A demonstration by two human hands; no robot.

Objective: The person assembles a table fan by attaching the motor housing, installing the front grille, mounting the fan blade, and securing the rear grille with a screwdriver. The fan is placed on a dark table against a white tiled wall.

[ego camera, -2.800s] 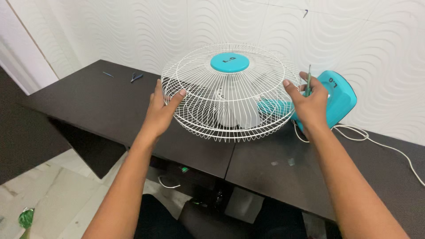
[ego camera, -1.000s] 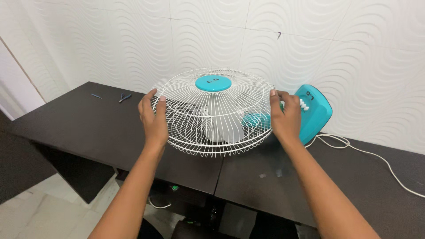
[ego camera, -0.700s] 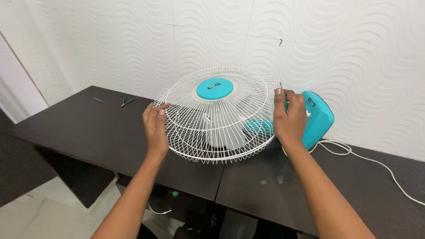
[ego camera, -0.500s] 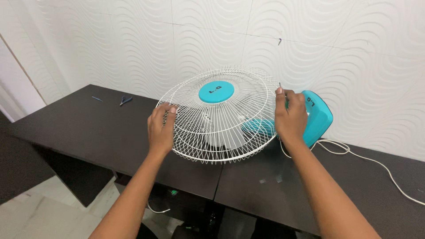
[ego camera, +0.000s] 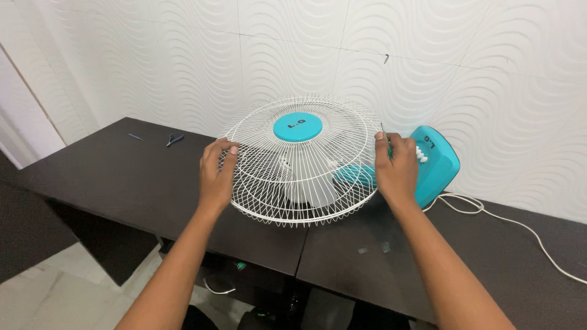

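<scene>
- Fan cage (ego camera: 299,177): thin white coated metal wire.
- Cap (ego camera: 298,126): smooth teal plastic.
- Base (ego camera: 435,164): glossy teal plastic.
- Table (ego camera: 116,177): dark matt wood look.
- Wall (ego camera: 489,73): white, wavy ribbed tile.

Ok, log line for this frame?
left hand: grips white wire fan cage | right hand: grips cage, thin metal tool | dark table

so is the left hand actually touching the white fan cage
Touching. The head view shows the left hand at the near left edge of the white fan cage, its fingers curled over the wires with no gap visible.
</scene>
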